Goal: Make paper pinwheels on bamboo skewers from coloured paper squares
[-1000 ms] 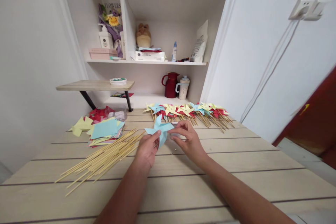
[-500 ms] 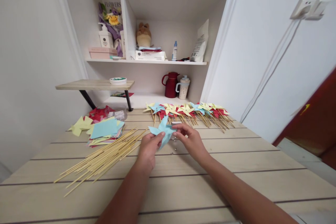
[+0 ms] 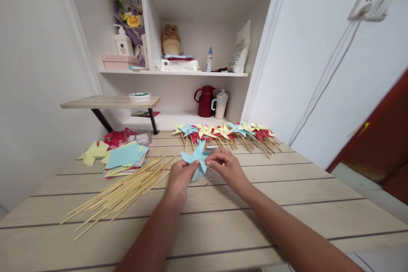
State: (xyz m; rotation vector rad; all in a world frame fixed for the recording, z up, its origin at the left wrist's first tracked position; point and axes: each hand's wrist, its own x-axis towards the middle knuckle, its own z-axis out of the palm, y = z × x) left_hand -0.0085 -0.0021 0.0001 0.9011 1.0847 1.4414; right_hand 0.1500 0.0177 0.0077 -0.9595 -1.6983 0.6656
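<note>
Drawn closer together than a second ago, the right hand (image 3: 227,169) and light-blue paper pinwheel (image 3: 200,155) meet over the counter (image 3: 318,212); the left hand (image 3: 179,177) pinches it near its middle, the right pinches its right side, thin wooden sticks (image 3: 123,193) to the left

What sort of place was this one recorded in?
Probably a room in a home, with a desk used for paper craft: a plush toy and a dark red jug sit in the white shelving, and paper pinwheels on sticks lie along the tabletop.
</note>
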